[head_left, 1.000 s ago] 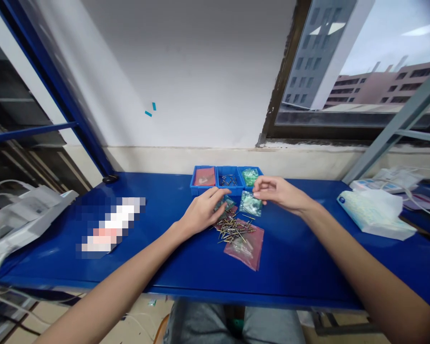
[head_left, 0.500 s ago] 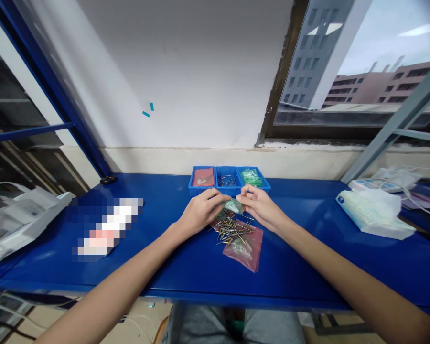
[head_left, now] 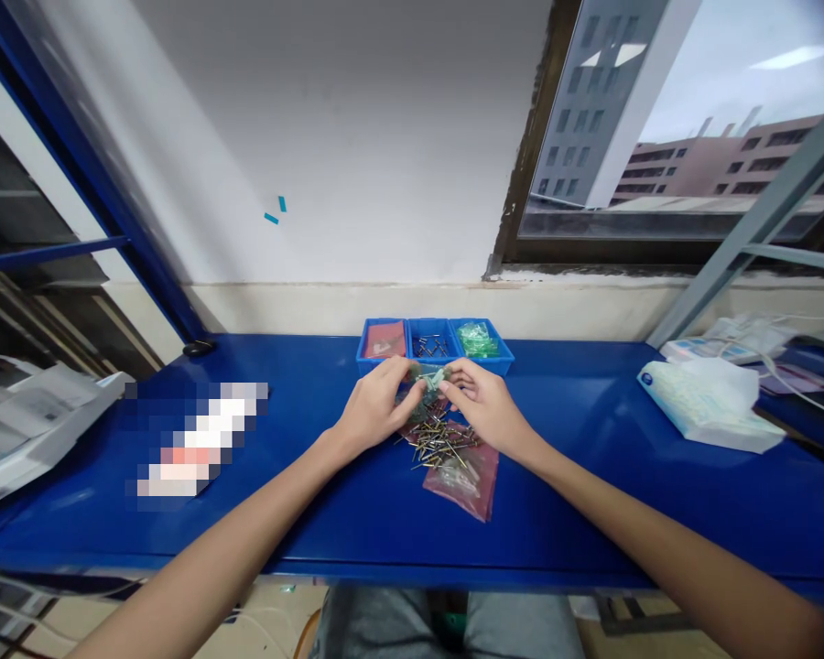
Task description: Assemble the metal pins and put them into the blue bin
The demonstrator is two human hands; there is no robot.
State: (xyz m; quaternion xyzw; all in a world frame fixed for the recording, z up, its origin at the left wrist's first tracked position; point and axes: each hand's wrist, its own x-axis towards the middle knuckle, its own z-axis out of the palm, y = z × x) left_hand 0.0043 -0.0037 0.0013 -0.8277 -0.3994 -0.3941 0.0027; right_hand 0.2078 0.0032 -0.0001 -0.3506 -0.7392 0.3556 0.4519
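Note:
A small green see-through plastic bag (head_left: pixel 428 376) is stretched between my two hands, above a heap on the table. My left hand (head_left: pixel 377 403) pinches its left side between thumb and fingers. On the other side, my right hand (head_left: pixel 484 403) grips the right edge, fingers curled. Below them lies a pile of thin metal pieces (head_left: pixel 443 447), gold and silver, which look like screws or drill bits. The pile partly covers a pink plastic bag (head_left: pixel 461 490) with pale contents I cannot make out. More green plastic sits partly hidden under my left fingers.
Behind my hands stand three joined blue bins: pink bags (head_left: pixel 384 340) on the left, metal pieces (head_left: pixel 429 346) in the middle, green bags (head_left: pixel 477 339) on the right. A tissue pack (head_left: pixel 704 403) lies right, a blurred item (head_left: pixel 206 439) left, on the blue table (head_left: pixel 577 384).
My right hand has turned inward and its fingers now curl over the green bag's right edge. The bag is spread flatter between both hands. The view has shifted slightly.

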